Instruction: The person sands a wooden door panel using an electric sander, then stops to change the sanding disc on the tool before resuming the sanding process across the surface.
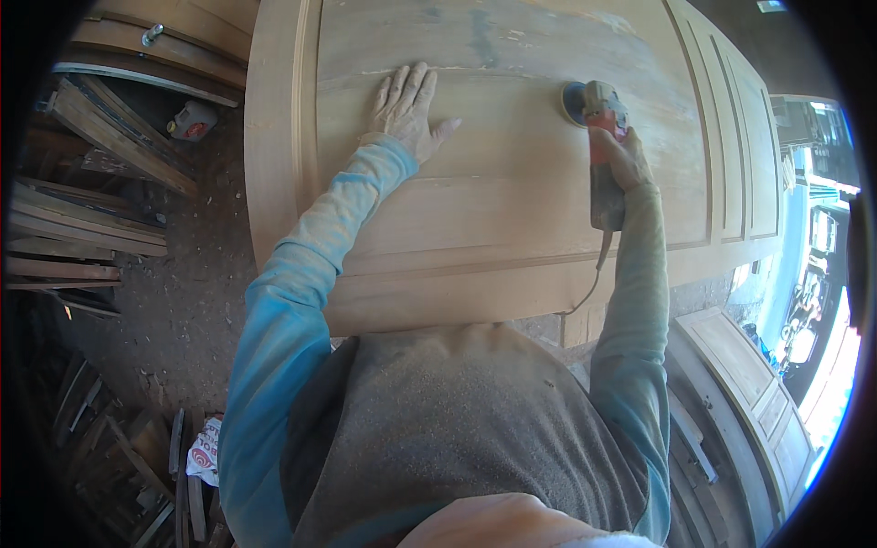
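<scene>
A large panelled wooden door (512, 210) lies flat before me, its wide middle panel pale near me and greyer toward the far side. On the left of that panel rests my left hand (408, 111), dusty, palm down with the fingers stretched out. My right hand (628, 163) is wrapped round the body of a red and grey angle grinder (605, 196). The grinder's round sanding disc (574, 103) is at the panel's surface on the right; whether it spins I cannot tell. From the tool's near end a power cord (600, 265) hangs over the door's near edge.
Stacked boards (87, 219) and a white and red jug (192, 121) are on the dusty floor at left. A white printed bag (206, 450) lies among timber offcuts at lower left. More panelled doors (744, 384) lean at lower right, near a bright opening.
</scene>
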Motion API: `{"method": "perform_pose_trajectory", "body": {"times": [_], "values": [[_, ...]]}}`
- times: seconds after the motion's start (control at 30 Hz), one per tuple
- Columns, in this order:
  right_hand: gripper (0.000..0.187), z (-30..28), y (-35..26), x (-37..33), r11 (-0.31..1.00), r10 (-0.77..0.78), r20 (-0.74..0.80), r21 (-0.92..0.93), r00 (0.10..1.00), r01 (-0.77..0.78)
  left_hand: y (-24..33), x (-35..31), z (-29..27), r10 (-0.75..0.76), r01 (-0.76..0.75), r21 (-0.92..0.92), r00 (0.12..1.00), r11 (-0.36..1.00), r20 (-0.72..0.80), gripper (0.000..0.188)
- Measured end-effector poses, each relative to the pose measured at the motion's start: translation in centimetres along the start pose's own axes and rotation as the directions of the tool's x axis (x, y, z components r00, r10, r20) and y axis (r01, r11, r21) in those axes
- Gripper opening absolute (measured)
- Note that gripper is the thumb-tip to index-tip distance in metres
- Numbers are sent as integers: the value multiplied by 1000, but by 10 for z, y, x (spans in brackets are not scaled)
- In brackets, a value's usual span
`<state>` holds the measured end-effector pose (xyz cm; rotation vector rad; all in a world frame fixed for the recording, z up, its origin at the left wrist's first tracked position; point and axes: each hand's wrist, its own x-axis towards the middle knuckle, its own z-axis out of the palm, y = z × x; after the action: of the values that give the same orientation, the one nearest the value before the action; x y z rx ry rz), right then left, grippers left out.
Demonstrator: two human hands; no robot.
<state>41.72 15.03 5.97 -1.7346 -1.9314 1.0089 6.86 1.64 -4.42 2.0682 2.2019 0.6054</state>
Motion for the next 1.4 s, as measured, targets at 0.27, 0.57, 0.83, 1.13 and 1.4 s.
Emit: {"method": "perform_pose_trajectory", "body": {"times": [0.27,0.57,0.83,1.13,1.4], "values": [[69,82,-98,-18,994,-104,215,9,971,104,-79,-39,-25,-99,105,93,993,990,-63,86],[71,138,-143,0,959,-202,338,-120,919,255,-86,-90,-68,-178,180,28,982,983,-69,77],[81,176,-175,33,870,-232,339,-346,912,350,-147,-170,-107,-686,697,-14,703,717,-189,79],[82,187,-179,44,849,-243,385,-360,890,387,-162,-190,-92,-816,772,-371,575,516,60,82],[75,182,-188,41,888,-214,429,-288,878,357,-153,-183,-108,-804,765,-454,573,456,158,85]]}}
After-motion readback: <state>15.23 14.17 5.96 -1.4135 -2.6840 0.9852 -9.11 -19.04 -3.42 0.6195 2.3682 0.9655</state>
